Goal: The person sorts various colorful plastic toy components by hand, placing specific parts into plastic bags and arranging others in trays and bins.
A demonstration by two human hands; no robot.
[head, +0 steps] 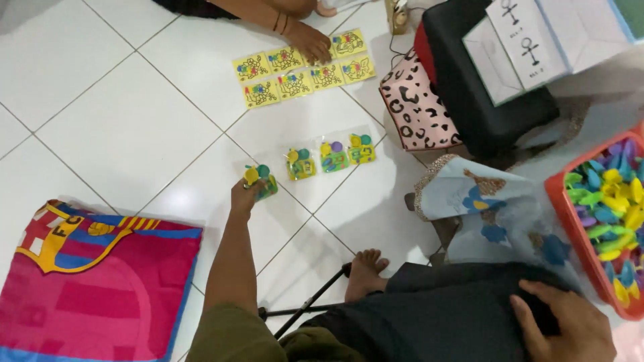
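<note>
My left hand reaches out over the white tiled floor and grips a small clear packet with yellow and green pieces in it. To its right, three similar packets lie in a row on the tiles. My right hand rests flat on my dark trouser leg at the lower right, holding nothing. Farther off, several yellow picture cards lie in two rows, and another person's hand touches the upper row.
A red basket of small coloured plastic pieces stands at the right. A leopard-print pouch, a black bag with white sheets on it and a light blue cloth lie nearby. A red and blue cushion sits lower left.
</note>
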